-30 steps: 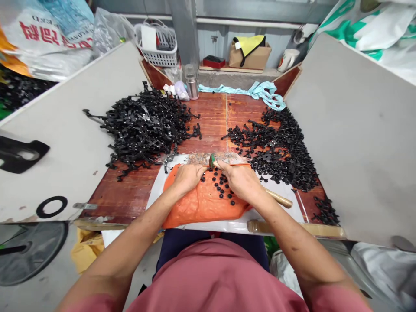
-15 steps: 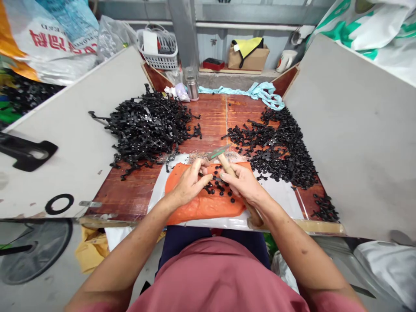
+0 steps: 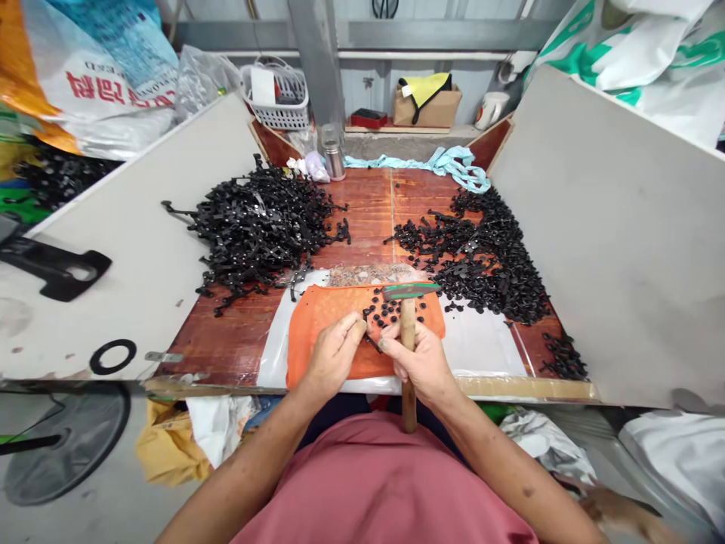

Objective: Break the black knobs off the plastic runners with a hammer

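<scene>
In my right hand (image 3: 422, 359) is a hammer (image 3: 408, 325), its wooden handle upright in the view and its green-marked head toward the far side. The thumb and forefinger of that hand pinch forward, close to the left fingertips. My left hand (image 3: 338, 349) is closed, fingertips pressed together on a small black part (image 3: 371, 342) that shows between the two hands. Beneath both lies an orange cloth (image 3: 317, 321), with several small black round pieces (image 3: 390, 308) scattered on it beyond my fingers.
A tall heap of black parts (image 3: 263, 227) stands on the left of the brown table (image 3: 368, 193); another black pile (image 3: 492, 264) spreads on the right. Grey side panels (image 3: 600, 227) flank the table. At the back are a glass bottle (image 3: 334, 155) and a light-blue strip (image 3: 456, 162).
The hammer has swung from tilted left to upright, and its head is lower and further right. Both hands have come nearer to my body, and the left fingers have closed together.
</scene>
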A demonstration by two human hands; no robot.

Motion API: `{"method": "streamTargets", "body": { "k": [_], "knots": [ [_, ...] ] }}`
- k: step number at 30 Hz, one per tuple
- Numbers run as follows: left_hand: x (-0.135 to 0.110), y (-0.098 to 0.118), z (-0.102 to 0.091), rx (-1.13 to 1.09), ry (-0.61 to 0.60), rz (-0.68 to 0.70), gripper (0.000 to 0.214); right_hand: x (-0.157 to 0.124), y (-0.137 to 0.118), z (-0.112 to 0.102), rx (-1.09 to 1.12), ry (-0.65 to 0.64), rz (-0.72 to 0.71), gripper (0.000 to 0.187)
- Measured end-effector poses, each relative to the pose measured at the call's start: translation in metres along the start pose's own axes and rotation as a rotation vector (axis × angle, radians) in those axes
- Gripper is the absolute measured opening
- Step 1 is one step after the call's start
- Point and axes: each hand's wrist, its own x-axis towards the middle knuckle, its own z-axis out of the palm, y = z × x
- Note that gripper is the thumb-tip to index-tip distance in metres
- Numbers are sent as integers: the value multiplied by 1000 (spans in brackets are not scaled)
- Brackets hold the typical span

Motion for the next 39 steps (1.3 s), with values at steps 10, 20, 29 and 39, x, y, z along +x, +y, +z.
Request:
{"method": "streamTargets", "body": {
  "k": [10, 20, 29, 39],
  "knots": [
    [57, -34, -33, 518, -172, 79, 36, -21, 6, -89, -791, 119, -250, 37],
    [65, -37, -16, 706, -284, 137, 37, -34, 27, -112, -856, 163, -157, 48],
    [68, -31, -14, 772, -334, 84, 41, -24, 10, -102, -947, 62, -218, 45],
    [72, -36, -17, 675, -339, 96, 39, 13, -30, -63, -1174, -52, -391, 48]
  ]
}}
